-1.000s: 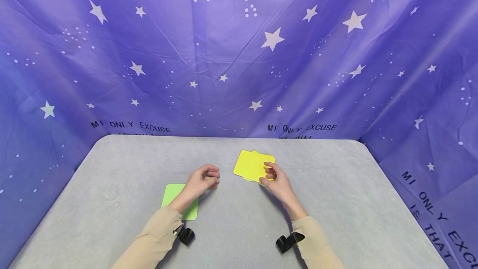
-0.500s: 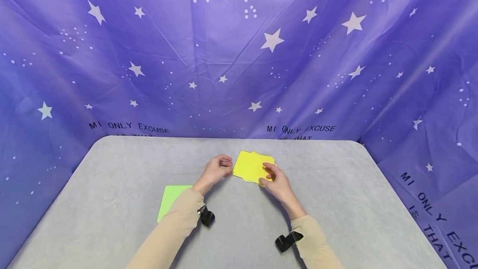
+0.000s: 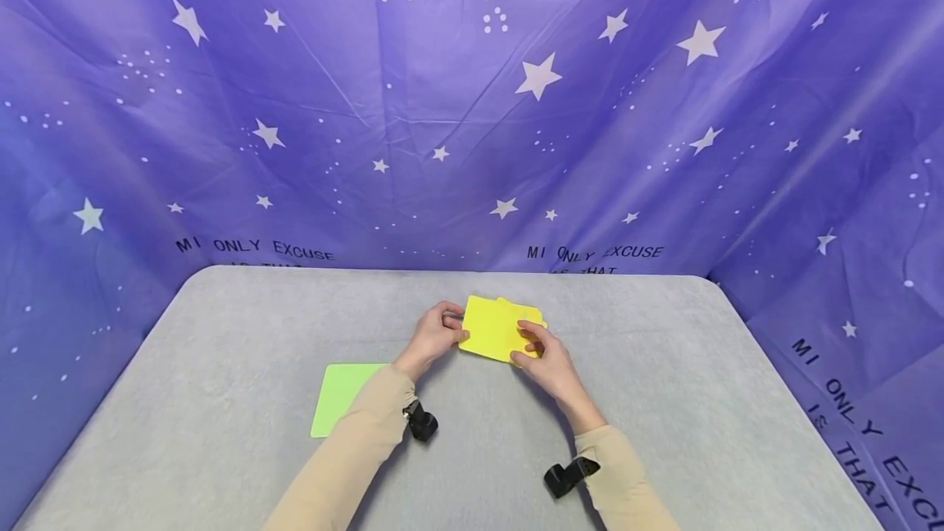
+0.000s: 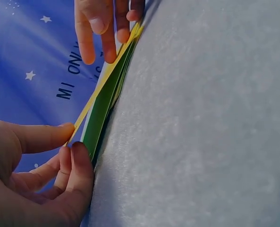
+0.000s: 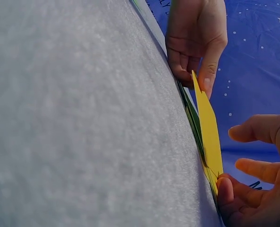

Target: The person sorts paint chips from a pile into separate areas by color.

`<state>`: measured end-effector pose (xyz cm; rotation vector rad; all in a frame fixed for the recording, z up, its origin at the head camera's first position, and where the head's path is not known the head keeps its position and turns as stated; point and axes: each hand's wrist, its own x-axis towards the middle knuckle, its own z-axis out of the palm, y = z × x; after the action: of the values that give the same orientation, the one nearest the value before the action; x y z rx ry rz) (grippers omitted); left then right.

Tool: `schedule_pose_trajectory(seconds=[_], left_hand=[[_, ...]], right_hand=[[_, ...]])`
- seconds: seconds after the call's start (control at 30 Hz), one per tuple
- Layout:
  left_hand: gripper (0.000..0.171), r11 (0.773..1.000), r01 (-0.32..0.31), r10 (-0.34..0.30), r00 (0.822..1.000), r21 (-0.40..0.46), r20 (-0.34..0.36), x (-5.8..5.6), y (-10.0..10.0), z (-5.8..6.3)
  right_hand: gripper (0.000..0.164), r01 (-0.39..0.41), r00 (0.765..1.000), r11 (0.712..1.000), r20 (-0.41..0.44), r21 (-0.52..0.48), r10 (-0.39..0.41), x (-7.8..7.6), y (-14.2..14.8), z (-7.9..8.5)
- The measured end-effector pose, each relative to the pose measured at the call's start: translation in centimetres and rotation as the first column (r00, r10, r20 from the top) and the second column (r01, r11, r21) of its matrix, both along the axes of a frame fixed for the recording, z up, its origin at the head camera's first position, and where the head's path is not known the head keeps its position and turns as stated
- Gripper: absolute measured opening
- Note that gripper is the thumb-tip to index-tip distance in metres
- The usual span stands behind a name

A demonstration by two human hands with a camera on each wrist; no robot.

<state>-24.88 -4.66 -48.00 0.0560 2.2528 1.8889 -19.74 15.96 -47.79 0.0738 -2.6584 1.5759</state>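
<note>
A fanned stack of yellow square cards (image 3: 492,326) lies near the table's middle in the head view. Thumb and fingers of my left hand (image 3: 433,334) pinch the top card's left edge. In the left wrist view that yellow card (image 4: 95,97) slants up from the stack, with dark green (image 4: 99,116) showing below it. At the stack's right end, my right hand (image 3: 547,359) has bent, spread fingers; a fingertip touches the edge in the right wrist view, while its upper two digits stand off the cards. A light green card (image 3: 342,400) lies partly under my left sleeve.
The grey table (image 3: 664,400) has rounded far corners and a starry purple cloth (image 3: 472,105) hanging behind it. Black wrist cameras, one on the left sleeve (image 3: 420,420) and one on the right (image 3: 568,478), sit low over the tabletop.
My left hand has moved right and away from me, from above the green card to the yellow stack, and now lifts the top card's left edge. The right hand has hardly moved.
</note>
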Motion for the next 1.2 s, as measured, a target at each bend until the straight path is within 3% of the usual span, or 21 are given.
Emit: schedule_pose_trajectory(seconds=[0.2,0.4,0.57,0.8,1.2], left_hand=[[0.036,0.993,-0.015,0.010,0.999,0.119,0.043,0.4,-0.6,-0.3],[0.045,0.968,-0.008,-0.017,0.995,0.252,0.096,0.9,-1.0,-0.5],[0.048,0.941,0.016,-0.053,0.993,0.337,0.103,1.3,-0.9,-0.6],[0.044,0.928,0.096,-0.128,0.990,0.361,0.066,1.9,-0.5,-1.0],[0.045,0.924,0.137,-0.164,0.985,0.357,0.046,3.5,0.4,-1.0]], right_hand=[[0.051,0.003,1.000,1.000,0.008,-0.016,-0.003,-0.1,0.1,0.0],[0.050,0.010,1.000,1.000,0.016,-0.024,-0.010,-0.2,0.3,0.1],[0.048,0.015,0.999,0.996,0.031,-0.087,-0.013,0.0,0.3,0.2],[0.049,0.026,0.998,0.974,0.069,-0.227,-0.011,0.3,0.7,0.6],[0.052,0.016,0.985,0.942,0.165,-0.336,0.043,1.8,2.4,1.0]])
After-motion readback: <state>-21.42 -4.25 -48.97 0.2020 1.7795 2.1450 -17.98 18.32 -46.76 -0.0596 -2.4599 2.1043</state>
